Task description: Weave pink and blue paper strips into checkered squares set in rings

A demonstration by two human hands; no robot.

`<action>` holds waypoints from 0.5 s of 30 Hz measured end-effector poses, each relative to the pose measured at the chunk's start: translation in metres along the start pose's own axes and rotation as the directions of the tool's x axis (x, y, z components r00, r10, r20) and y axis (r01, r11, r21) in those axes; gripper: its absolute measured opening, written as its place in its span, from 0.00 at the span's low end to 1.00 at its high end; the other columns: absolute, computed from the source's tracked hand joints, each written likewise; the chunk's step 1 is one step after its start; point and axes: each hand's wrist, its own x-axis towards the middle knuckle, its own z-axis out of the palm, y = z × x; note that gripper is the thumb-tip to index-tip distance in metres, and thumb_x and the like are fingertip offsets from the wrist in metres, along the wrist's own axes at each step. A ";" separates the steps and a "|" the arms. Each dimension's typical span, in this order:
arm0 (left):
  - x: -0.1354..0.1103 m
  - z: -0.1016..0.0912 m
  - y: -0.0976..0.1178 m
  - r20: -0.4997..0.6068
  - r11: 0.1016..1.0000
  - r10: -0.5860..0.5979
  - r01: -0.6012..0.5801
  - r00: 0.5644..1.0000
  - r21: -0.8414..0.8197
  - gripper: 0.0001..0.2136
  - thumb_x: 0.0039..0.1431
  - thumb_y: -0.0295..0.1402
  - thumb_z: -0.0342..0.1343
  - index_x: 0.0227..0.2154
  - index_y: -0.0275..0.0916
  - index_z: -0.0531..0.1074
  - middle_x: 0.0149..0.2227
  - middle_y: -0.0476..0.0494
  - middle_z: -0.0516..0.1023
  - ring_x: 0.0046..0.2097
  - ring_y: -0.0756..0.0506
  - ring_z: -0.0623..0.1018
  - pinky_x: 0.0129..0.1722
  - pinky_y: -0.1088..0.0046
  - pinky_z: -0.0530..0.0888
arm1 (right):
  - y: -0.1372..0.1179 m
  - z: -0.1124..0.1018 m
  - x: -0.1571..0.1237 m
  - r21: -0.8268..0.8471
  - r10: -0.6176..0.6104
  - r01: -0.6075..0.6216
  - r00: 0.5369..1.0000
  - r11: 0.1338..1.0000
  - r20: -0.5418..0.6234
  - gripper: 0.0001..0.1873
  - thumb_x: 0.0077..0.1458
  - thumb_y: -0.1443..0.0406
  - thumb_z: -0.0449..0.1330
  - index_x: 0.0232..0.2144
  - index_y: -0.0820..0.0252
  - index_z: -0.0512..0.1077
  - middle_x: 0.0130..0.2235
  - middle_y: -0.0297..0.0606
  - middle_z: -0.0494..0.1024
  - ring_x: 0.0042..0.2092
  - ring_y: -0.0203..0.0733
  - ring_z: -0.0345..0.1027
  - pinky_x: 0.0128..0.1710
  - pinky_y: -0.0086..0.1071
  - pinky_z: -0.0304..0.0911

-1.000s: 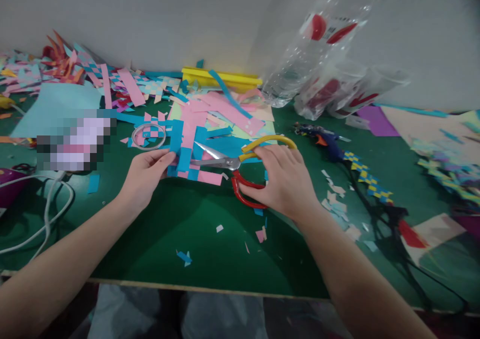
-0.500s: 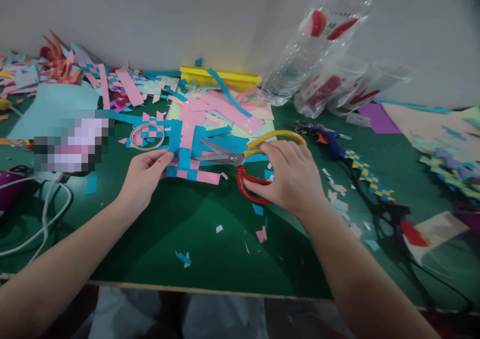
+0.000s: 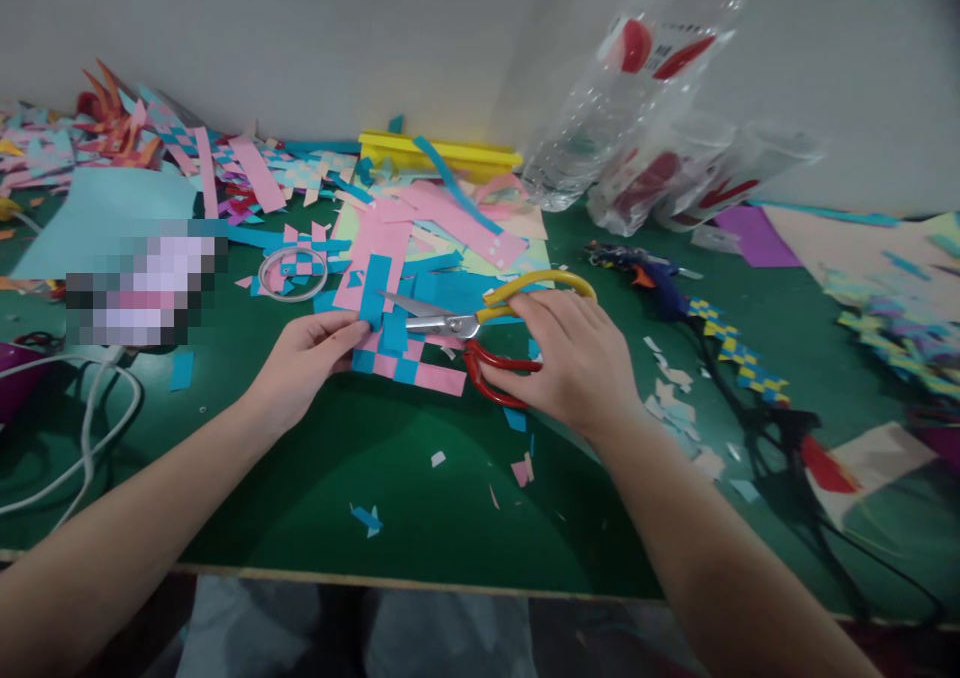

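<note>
While woven paper point(image 3: 394, 338) is pinched by the left hand point(image 3: 309, 363), parted scissors point(image 3: 466, 327) are pointed leftward at it by the gripping right hand point(image 3: 576, 360).

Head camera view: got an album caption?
Left hand pinches woven pink-and-blue paper; right hand holds red-and-yellow-handled scissors, blades open, at a green table.

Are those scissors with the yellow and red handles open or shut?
Open. The scissors have their blades spread in a V, and the yellow handle stands apart from the red handle.
</note>
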 end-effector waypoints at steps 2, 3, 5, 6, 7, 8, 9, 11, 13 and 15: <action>0.000 -0.001 -0.001 -0.007 1.000 0.005 -0.005 1.000 0.004 0.08 0.49 0.39 0.64 0.29 0.40 0.78 0.31 0.47 0.78 0.33 0.50 0.76 0.32 0.78 0.73 | 0.000 0.000 0.000 0.005 -0.007 0.007 1.000 1.000 -0.004 0.28 0.52 0.54 0.60 0.52 0.62 0.63 0.45 0.50 0.74 0.47 0.55 0.68 0.44 0.48 0.65; 0.000 -0.001 -0.001 -0.017 1.000 0.007 -0.007 1.000 0.010 0.08 0.49 0.39 0.64 0.29 0.40 0.78 0.31 0.48 0.78 0.33 0.50 0.76 0.32 0.78 0.73 | 0.000 -0.001 0.000 0.010 -0.002 0.002 1.000 1.000 -0.001 0.28 0.52 0.54 0.60 0.52 0.62 0.63 0.45 0.50 0.74 0.47 0.55 0.68 0.44 0.48 0.65; 0.000 -0.001 -0.001 -0.038 1.000 0.017 -0.017 0.999 0.014 0.08 0.49 0.39 0.64 0.29 0.41 0.78 0.31 0.48 0.78 0.34 0.50 0.75 0.32 0.79 0.73 | 0.002 -0.001 0.000 0.020 0.018 -0.018 1.000 1.000 0.011 0.28 0.52 0.54 0.60 0.52 0.61 0.64 0.46 0.50 0.74 0.47 0.55 0.68 0.45 0.49 0.65; 0.000 -0.001 -0.001 -0.049 1.000 0.024 -0.024 0.998 0.010 0.08 0.49 0.39 0.64 0.29 0.41 0.78 0.31 0.48 0.78 0.34 0.50 0.76 0.33 0.78 0.73 | 0.003 -0.001 -0.001 0.020 0.028 -0.028 0.999 0.999 0.016 0.28 0.52 0.54 0.60 0.52 0.61 0.64 0.46 0.50 0.74 0.48 0.56 0.67 0.46 0.49 0.65; 0.001 -0.001 -0.001 -0.060 1.000 0.029 -0.029 0.998 0.002 0.07 0.49 0.39 0.64 0.29 0.41 0.78 0.31 0.48 0.78 0.34 0.50 0.76 0.33 0.78 0.73 | 0.004 -0.001 -0.001 0.017 0.032 -0.032 0.999 0.999 0.017 0.28 0.52 0.54 0.60 0.52 0.61 0.64 0.46 0.50 0.73 0.48 0.56 0.67 0.46 0.50 0.65; 0.001 -0.001 -0.001 -0.070 0.999 0.031 -0.031 0.997 -0.007 0.07 0.49 0.39 0.64 0.29 0.41 0.77 0.30 0.49 0.78 0.34 0.50 0.76 0.33 0.78 0.73 | 0.005 -0.002 -0.001 0.012 0.031 -0.031 0.999 0.999 0.013 0.28 0.52 0.54 0.60 0.52 0.61 0.64 0.46 0.50 0.73 0.48 0.56 0.67 0.46 0.50 0.65; 0.001 -0.001 -0.001 -0.077 0.999 0.032 -0.033 0.997 -0.018 0.07 0.49 0.38 0.64 0.29 0.41 0.77 0.30 0.49 0.78 0.34 0.50 0.76 0.33 0.78 0.73 | 0.006 -0.002 -0.001 0.007 0.026 -0.026 1.000 1.000 0.006 0.28 0.51 0.54 0.60 0.52 0.61 0.64 0.45 0.50 0.73 0.48 0.56 0.67 0.46 0.49 0.65; 0.001 -0.001 -0.001 -0.072 0.999 0.027 -0.029 0.997 -0.028 0.07 0.49 0.39 0.64 0.29 0.41 0.77 0.29 0.50 0.77 0.33 0.50 0.75 0.33 0.77 0.73 | 0.007 -0.001 -0.001 -0.002 0.013 -0.013 1.000 1.000 -0.011 0.28 0.52 0.54 0.60 0.52 0.61 0.64 0.45 0.50 0.74 0.48 0.55 0.67 0.47 0.49 0.65; 0.001 -0.001 -0.001 -0.045 1.000 0.022 -0.023 0.999 -0.007 0.07 0.50 0.39 0.63 0.30 0.41 0.78 0.30 0.50 0.77 0.33 0.51 0.75 0.33 0.78 0.73 | 0.006 -0.001 0.000 -0.009 -0.002 0.002 1.000 1.000 -0.019 0.28 0.52 0.54 0.60 0.52 0.62 0.64 0.45 0.50 0.74 0.48 0.55 0.68 0.46 0.48 0.65; 0.001 -0.001 -0.001 -0.008 0.999 0.015 -0.015 1.000 0.033 0.08 0.51 0.39 0.62 0.31 0.41 0.78 0.32 0.49 0.78 0.34 0.51 0.75 0.34 0.79 0.72 | 0.004 -0.001 0.000 -0.017 -0.017 0.016 1.000 1.000 -0.015 0.28 0.52 0.54 0.60 0.51 0.63 0.64 0.44 0.50 0.74 0.47 0.54 0.68 0.45 0.47 0.66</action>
